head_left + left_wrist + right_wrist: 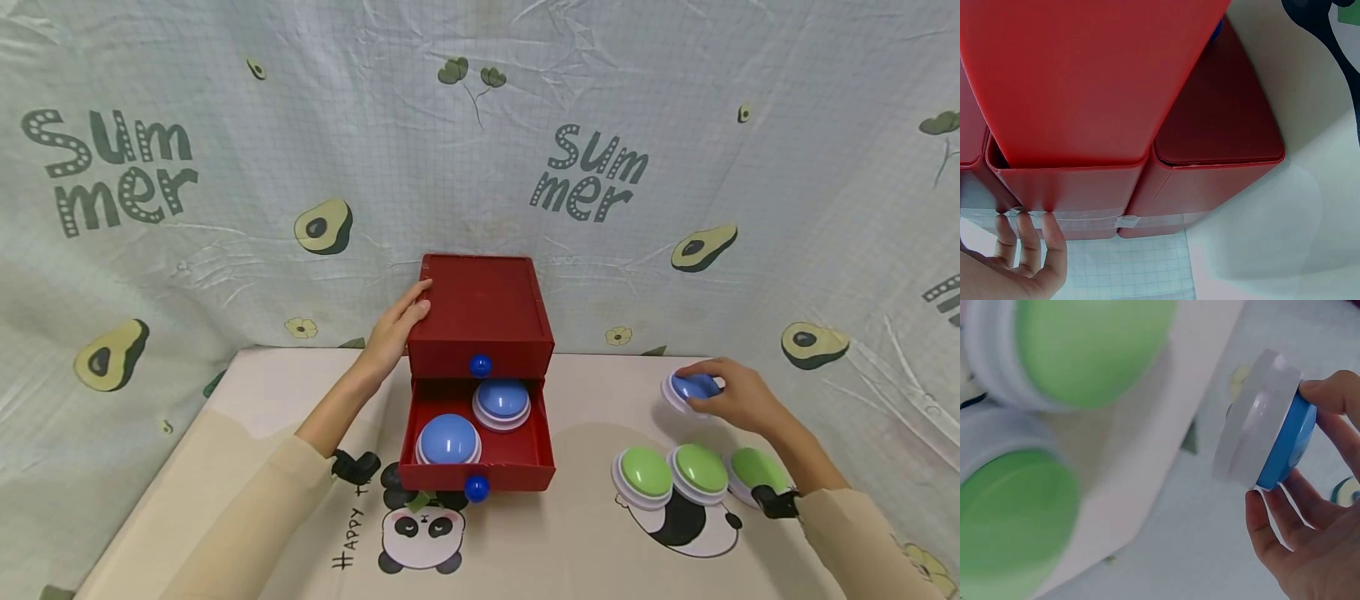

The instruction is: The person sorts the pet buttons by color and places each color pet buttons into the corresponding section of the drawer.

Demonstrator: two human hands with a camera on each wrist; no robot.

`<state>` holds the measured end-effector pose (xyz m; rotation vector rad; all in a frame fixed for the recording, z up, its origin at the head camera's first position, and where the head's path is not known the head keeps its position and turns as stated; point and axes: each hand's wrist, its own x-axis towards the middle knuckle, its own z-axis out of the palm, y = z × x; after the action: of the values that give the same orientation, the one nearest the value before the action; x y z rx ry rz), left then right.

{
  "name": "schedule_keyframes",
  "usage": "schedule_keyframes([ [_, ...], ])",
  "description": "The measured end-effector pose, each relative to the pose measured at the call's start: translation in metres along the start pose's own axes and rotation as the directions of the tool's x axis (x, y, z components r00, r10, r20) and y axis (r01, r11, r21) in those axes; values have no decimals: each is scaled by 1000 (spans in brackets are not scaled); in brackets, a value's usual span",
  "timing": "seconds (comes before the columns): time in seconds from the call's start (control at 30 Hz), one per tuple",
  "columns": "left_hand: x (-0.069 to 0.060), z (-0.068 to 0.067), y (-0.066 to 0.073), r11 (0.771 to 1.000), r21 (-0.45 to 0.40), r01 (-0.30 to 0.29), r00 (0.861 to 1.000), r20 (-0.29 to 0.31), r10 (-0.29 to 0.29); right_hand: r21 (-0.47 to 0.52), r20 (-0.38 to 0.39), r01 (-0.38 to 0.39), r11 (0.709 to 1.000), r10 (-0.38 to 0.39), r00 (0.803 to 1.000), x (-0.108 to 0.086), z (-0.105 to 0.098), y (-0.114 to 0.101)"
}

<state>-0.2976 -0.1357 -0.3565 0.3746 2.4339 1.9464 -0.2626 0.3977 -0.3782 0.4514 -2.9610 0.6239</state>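
A red two-drawer cabinet (483,296) stands on the table, its lower drawer (517,477) pulled out. Two blue buzzer buttons with white bases lie inside, one at the front left (448,438) and one farther back on the right (502,400). My left hand (392,333) rests against the cabinet's left side, thumb and a finger reaching its top edge; in the left wrist view its fingertips (1054,226) touch the red casing. On the right, my right hand (738,396) grips another blue buzzer button (1290,445) by its rim, tilted and lifted above the table.
Three green buzzer buttons, the left (647,473), middle (701,468) and right (756,468), sit in a row below the right hand; its wrist strap partly covers the right one. A printed cloth (480,192) hangs behind the table. The upper drawer is closed, with a blue knob (481,366).
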Motion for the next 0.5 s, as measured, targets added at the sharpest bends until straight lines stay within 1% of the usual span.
schedule_keyframes([
  [0.13,0,0,1,1000,3,-3,1000,-9,3,8,-30,91,996,-90,995,4,-5,-21],
  [0.3,0,0,0,1000,-4,2,1000,-11,-2,-12,-51,197,980,-198,979,7,-9,-49],
  [0.4,-1,0,0,1000,-5,2,1000,-8,-2,-31,-48,234,972,-235,971,9,-12,-66],
  [0.5,-1,0,0,1000,-7,3,1000,-4,-3,-26,-36,267,963,-267,963,11,-14,-82],
])
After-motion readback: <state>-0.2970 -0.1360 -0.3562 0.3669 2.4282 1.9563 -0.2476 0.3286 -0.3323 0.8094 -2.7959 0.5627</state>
